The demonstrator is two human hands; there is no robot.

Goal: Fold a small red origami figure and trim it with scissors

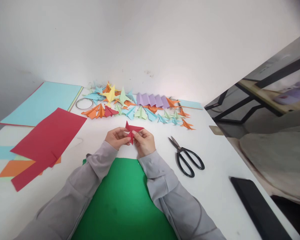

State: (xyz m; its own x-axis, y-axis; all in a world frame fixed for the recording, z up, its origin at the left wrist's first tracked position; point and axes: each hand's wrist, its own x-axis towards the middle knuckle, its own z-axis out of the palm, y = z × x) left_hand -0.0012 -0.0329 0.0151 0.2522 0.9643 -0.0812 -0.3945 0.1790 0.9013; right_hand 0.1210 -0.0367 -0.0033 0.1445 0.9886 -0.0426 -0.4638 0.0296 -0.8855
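Note:
A small folded red paper piece with pointed tips (135,128) is pinched between my two hands, just above the white table (215,193). My left hand (117,137) grips its left side between thumb and fingers. Thumb and fingers of my right hand (145,142) close on its right side. Beyond the hands lies a row of folded paper shapes in orange, green, blue, red and yellow, among them a yellow star-like one (110,94). A pleated purple paper strip (153,100) lies with them.
Black-handled scissors (187,156) lie right of my hands. Red paper sheets (50,133) and a stack of light blue paper (43,101) are on the left. A wire coil (84,104) sits near the wall. A long black object (258,206) rests at the right edge.

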